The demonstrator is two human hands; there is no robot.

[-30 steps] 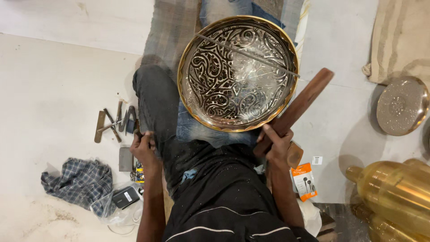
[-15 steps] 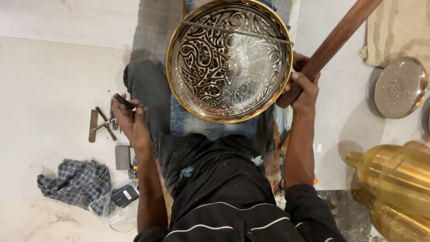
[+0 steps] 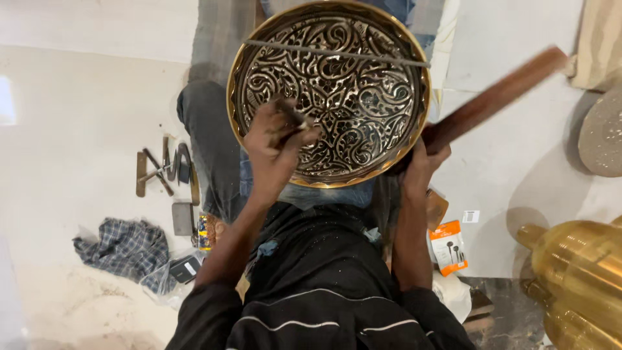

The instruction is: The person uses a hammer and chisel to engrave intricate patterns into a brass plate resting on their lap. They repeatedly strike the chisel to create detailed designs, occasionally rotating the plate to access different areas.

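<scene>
**Fingers clenched on a small tool over an engraved brass tray**

Fingers (image 3: 295, 133) of the left hand (image 3: 275, 146) were curled tight around a small dark tool (image 3: 293, 115), its short end poking out above the knuckles. That hand hovered over the lower left part of a large round brass tray (image 3: 330, 91), whose face was covered in scrolling engraved ornament with a bright gold rim. Whether the tool's tip touched the metal could not be told, as the hand hid it.

At the tray's lower right rim, the right hand (image 3: 424, 155) was wrapped around the near end of a long reddish-brown wooden stick (image 3: 499, 97). The stick ran up and away to the right of the tray, blurred along its length.

Across the tray's upper part lay a thin straight metal rod (image 3: 337, 53), reaching nearly from rim to rim.

Left of the tray, on the pale floor (image 3: 78, 129), sat a cluster of small hand tools (image 3: 165, 172). Below and left of the tray lay a crumpled checked cloth (image 3: 123, 249). Below and right of it was a small orange packet (image 3: 448, 245), and further right a big ribbed brass vessel (image 3: 583, 272). Far right of the tray, a round pale metal dish (image 3: 602, 133) was cut off by the frame.
</scene>
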